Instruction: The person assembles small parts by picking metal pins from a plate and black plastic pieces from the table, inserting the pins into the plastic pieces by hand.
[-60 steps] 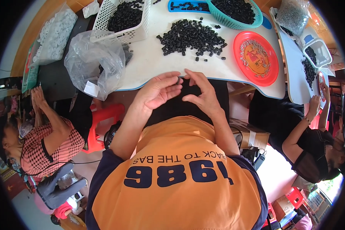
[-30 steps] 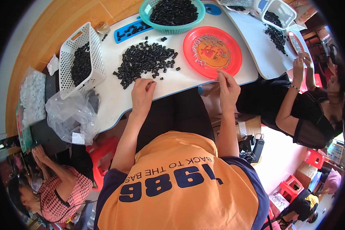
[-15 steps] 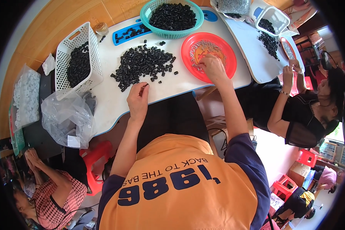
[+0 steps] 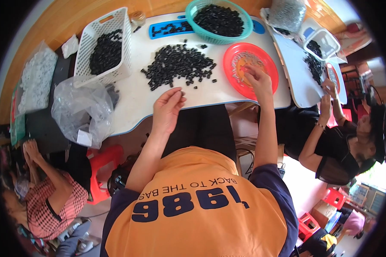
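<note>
Left hand grip narrow, pinching a small black part; right hand fingertips touch the red plate; black parts pile at 12 o'clock on the desk

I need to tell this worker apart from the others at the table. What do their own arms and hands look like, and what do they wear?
Both forearms are bare. The left hand and right hand wear no gloves; no rings or watch show. The upper arms carry short dark navy sleeves on an orange shirt with navy lettering.
</note>
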Tool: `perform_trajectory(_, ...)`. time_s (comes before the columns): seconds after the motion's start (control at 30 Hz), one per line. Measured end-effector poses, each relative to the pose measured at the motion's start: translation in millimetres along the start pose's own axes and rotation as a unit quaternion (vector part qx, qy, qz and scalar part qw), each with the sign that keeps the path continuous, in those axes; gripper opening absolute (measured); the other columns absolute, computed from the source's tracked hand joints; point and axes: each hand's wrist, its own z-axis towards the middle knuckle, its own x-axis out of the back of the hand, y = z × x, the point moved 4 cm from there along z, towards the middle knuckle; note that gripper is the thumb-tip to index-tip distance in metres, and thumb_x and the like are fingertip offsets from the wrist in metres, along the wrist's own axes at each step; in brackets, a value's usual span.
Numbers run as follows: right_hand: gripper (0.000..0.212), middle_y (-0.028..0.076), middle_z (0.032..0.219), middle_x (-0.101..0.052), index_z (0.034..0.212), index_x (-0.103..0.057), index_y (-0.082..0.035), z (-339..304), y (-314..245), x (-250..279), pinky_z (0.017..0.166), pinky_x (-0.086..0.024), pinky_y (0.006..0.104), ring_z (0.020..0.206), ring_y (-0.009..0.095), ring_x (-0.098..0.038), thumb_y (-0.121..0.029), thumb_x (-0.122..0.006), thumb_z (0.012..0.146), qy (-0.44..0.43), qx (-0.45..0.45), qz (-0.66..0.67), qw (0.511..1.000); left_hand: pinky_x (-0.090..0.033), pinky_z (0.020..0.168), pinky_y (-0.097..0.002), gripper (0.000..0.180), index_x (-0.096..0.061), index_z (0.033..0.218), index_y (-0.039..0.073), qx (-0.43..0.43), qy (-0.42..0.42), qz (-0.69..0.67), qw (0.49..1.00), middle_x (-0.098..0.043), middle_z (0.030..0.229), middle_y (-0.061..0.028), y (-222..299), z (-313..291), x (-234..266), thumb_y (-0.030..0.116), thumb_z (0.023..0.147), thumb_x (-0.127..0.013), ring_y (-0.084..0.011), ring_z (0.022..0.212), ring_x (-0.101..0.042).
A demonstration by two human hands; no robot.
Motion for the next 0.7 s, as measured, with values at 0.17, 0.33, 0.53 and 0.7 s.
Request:
perform_trajectory(0.17,0.017,0.010,0.115,-0.091,0.124,-0.091,0.002,-61.2,-57.9,-68.2,0.104,-0.063,0.0298,0.110,0.015,-0.083,-0.002,-0.084,0.109,-0.055,-0.017,0.179,0.982,-0.069,0.098,-0.0324,0.028,-0.079,0.143,-0.004,0.043,-0.039,-0.019,0.998,-0.085,0.127,-0.0140,18.6,-33.1,-34.6,0.001,0.115,-0.078,-0.0210,0.111,-0.084)
perform_trajectory(0.33,0.019,0.010,0.119,-0.090,0.128,-0.088,0.003,-95.9,-96.8,-115.4,0.101,-0.065,0.0294,0.112,0.015,-0.083,0.004,-0.082,0.110,-0.127,0.008,0.305,0.944,-0.068,0.095,-0.0304,0.030,-0.081,0.138,-0.004,-0.030,-0.042,0.126,0.991,-0.086,0.117,-0.0092,39.0,-53.5,-57.9,-0.004,0.108,-0.084,-0.0162,0.103,-0.083)
perform_trajectory(0.53,0.018,0.007,0.117,-0.088,0.127,-0.089,0.000,-105.9,-93.2,-134.5,0.097,-0.064,0.0274,0.109,0.012,-0.081,0.001,-0.085,0.109,-0.142,0.021,0.270,0.952,-0.068,0.095,-0.0325,0.031,-0.080,0.140,-0.004,-0.102,-0.066,0.272,0.954,-0.086,0.123,-0.0136,52.8,-65.2,-64.2,-0.006,0.109,-0.081,-0.0181,0.105,-0.083)
perform_trajectory(0.7,0.018,0.005,0.118,-0.086,0.127,-0.090,0.000,-120.1,-95.5,-135.2,0.094,-0.062,0.0248,0.106,0.011,-0.080,0.000,-0.086,0.109,-0.107,-0.021,0.317,0.942,-0.070,0.095,-0.0329,0.020,-0.081,0.130,0.001,0.080,-0.035,-0.051,0.995,-0.087,0.125,-0.0138,46.7,-65.6,-55.3,-0.001,0.111,-0.081,-0.0221,0.106,-0.086)
